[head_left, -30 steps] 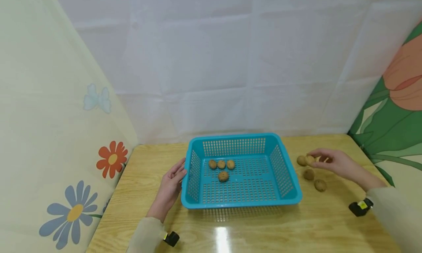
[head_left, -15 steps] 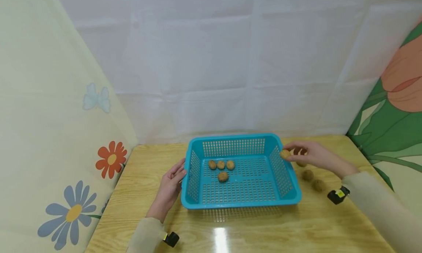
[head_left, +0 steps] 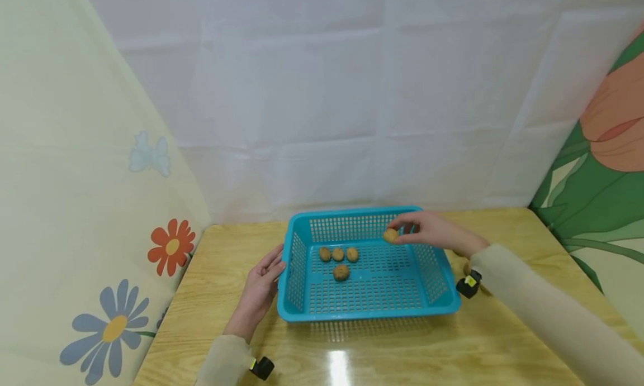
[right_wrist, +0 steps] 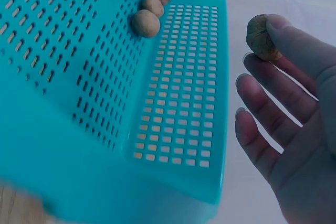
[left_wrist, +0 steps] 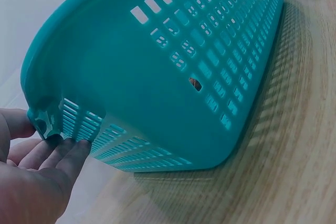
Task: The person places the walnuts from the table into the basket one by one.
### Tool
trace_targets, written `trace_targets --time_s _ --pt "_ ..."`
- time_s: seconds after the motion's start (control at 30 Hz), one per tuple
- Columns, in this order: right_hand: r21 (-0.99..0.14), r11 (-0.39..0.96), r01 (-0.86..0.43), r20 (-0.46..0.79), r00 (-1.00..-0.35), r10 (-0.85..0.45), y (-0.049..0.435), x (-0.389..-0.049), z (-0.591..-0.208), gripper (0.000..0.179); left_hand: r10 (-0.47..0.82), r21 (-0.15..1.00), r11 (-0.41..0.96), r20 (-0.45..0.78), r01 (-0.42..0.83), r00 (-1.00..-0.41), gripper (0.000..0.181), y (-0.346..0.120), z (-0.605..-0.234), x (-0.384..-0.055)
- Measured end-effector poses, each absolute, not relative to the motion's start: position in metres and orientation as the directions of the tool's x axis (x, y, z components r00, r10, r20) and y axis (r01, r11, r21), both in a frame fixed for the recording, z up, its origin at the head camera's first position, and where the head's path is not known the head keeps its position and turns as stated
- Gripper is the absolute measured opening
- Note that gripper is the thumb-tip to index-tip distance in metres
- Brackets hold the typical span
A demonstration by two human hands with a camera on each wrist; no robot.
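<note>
A blue plastic basket (head_left: 369,315) with slotted walls stands on the wooden table. At its left end my left hand (head_left: 260,285) grips the rim, thumb above and fingers beneath, as the left wrist view shows. Over the right half of the basket, my right hand (head_left: 427,229) pinches a walnut (head_left: 391,236) between thumb and fingertips. The right wrist view shows this walnut (right_wrist: 262,38) held above rim height, the other fingers loosely bent. On the basket floor, left of the middle, three walnuts (head_left: 338,255) lie in a row with another walnut (head_left: 341,272) in front.
Right of the basket, more walnuts (head_left: 468,267) lie on the table (head_left: 402,352), mostly hidden by the right wrist and its camera (head_left: 469,284). A white cloth (head_left: 312,95) hangs behind the table, with flower-printed panels on both sides.
My right hand has lifted a walnut off the table at the right and carried it left, across the basket's right rim to above its inside. The left hand keeps its hold.
</note>
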State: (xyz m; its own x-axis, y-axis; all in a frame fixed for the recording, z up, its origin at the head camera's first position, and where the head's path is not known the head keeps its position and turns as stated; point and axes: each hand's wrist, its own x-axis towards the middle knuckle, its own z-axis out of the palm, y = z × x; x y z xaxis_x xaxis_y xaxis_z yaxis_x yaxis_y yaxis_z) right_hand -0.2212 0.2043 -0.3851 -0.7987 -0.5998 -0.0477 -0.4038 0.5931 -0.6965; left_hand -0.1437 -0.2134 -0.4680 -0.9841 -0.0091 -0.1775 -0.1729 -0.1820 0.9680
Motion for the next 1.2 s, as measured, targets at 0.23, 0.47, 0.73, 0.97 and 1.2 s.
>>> trace_targets --time_s 0.23,0.47,0.73,0.97,1.2 --pt "-0.687 0.544 -0.481 -0.034 -0.727 -0.686 0.175 -0.237 -0.398 0.041 -0.017 0.963 -0.193 -0.193 -0.186 -0.981 0.05 -0.214 -0.468 -0.145" --pt "-0.677 0.527 -0.513 -0.083 -0.658 -0.748 0.148 -0.242 -0.414 0.038 -0.007 0.962 -0.174 -0.213 -0.209 -0.977 0.053 -0.215 -0.469 -0.144" --pt "-0.676 0.556 -0.484 -0.164 -0.637 -0.753 0.124 -0.245 -0.44 0.036 0.0 0.963 -0.185 -0.2 -0.197 -0.98 0.053 -0.214 -0.47 -0.142" --pt "-0.644 0.604 -0.469 -0.231 -0.634 -0.738 0.11 -0.242 -0.46 0.038 0.005 0.962 -0.175 -0.212 -0.209 -0.977 0.053 -0.214 -0.47 -0.14" --pt "-0.619 0.566 -0.545 -0.166 -0.613 -0.772 0.099 -0.239 -0.466 0.033 0.0 0.966 -0.174 -0.193 -0.19 -0.981 0.054 -0.213 -0.469 -0.143"
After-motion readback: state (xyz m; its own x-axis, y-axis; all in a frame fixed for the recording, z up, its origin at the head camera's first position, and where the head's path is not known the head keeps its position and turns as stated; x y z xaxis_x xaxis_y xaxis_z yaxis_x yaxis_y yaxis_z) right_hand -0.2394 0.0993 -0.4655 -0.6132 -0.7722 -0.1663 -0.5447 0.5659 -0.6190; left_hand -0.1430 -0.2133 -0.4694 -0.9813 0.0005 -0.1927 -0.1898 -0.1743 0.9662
